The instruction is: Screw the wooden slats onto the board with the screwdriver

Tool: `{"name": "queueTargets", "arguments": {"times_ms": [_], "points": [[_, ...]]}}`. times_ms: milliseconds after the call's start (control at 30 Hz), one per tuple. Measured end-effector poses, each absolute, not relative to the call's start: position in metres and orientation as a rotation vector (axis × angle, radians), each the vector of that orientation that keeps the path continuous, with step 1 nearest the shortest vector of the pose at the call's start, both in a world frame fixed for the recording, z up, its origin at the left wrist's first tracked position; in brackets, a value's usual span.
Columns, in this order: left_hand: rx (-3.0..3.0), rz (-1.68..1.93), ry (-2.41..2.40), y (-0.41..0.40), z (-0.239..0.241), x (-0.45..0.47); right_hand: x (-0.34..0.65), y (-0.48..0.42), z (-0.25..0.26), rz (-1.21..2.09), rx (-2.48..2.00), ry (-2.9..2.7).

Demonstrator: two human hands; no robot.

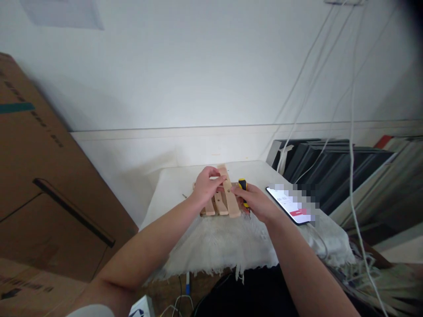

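Note:
A pale wooden slat (233, 204) with small dark holes lies slantwise over other short wooden slats (220, 203) at the middle of the cloth-covered table. My left hand (208, 182) is closed at the slat's left edge, thumb and fingers pinching near its upper part. From the right, my right hand (254, 199) is closed around a yellow-and-black screwdriver handle (243, 185), and its fingertips reach the slat's right edge. Most of the screwdriver's shaft is hidden or too small to make out. Beneath the slats, a brownish piece shows only in part.
A lit phone (289, 206) lies on the white fringed cloth (211, 237), right of my hands. A large cardboard box (59, 185) leans at left. Dark flat panels (330, 171) stand at right, with white cables (352, 145) hanging in front. A white wall rises behind the table.

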State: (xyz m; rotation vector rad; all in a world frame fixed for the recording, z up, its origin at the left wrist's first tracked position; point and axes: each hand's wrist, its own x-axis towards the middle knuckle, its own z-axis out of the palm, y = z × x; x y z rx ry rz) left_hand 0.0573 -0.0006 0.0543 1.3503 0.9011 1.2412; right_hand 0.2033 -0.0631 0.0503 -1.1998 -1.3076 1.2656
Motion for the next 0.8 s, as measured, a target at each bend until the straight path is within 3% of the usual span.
{"name": "queueTargets", "arguments": {"times_ms": [200,300,400,567,800], "points": [[1.698,1.23,0.949,0.003,0.05,0.039,0.219,-0.05,0.038,1.105,-1.43,-1.317],[1.778,1.351,1.189,0.009,0.052,0.007,0.227,-0.037,0.033,1.149,-1.467,-1.44],[1.733,1.235,1.383,0.016,0.047,-0.024,0.226,-0.022,0.03,1.13,-1.562,-1.639],[2.125,0.857,1.764,0.027,0.022,-0.046,0.22,-0.006,0.025,1.118,-1.718,-1.74],[2.535,0.24,1.928,0.025,0.009,-0.045,0.23,-0.009,0.018,1.165,-1.711,-1.829]]}}
